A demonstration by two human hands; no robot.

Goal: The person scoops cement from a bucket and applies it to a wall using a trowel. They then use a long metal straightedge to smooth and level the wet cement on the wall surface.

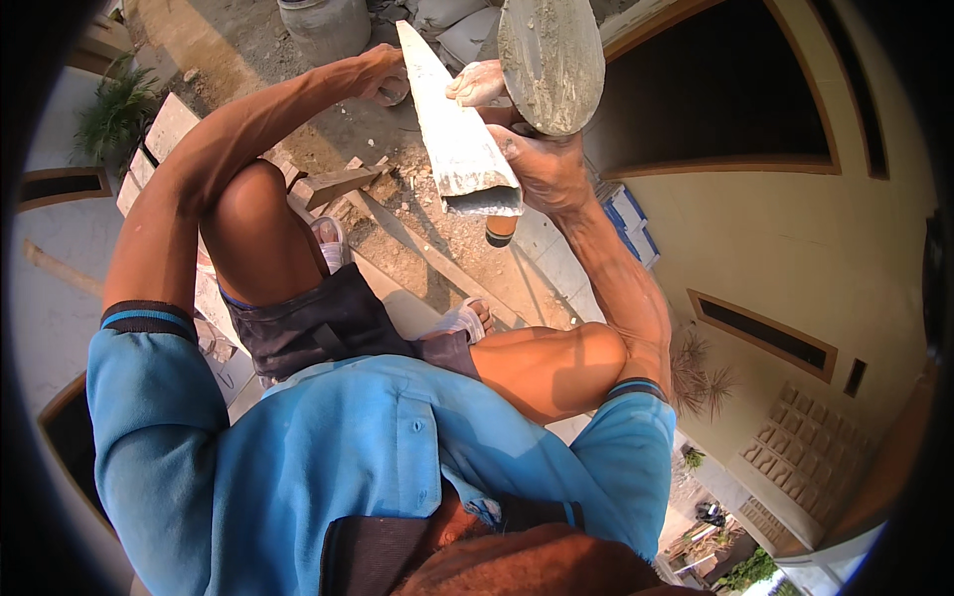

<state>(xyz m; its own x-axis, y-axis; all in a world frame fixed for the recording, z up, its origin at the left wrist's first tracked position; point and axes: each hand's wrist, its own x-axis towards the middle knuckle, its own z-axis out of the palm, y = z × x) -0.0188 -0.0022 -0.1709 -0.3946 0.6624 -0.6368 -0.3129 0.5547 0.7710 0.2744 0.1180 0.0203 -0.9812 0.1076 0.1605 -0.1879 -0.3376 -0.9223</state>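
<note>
A pale hollow rectangular bar [462,149], smeared with white, slants up in front of me, its open end nearest. Beside its far part my left hand [386,74] is closed, fingers curled at the bar's edge and partly hidden behind it. Mortar-dusted fingers [479,83] also press the bar's right edge; which hand they belong to I cannot tell. To the right, my right hand [549,169] is closed round a trowel, its thumb side against the bar. The trowel's rounded blade [553,70] is coated in grey mortar. Below the bar pokes its brown, black-ended handle [500,234].
Wooden planks [417,243] lie across sandy, rubble-strewn ground between my sandalled feet. Beyond stand a grey bucket [326,28] and pale sacks [467,32]. A yellowish wall [715,223] with a dark framed opening rises on the right, a blue-and-white object [628,226] at its foot.
</note>
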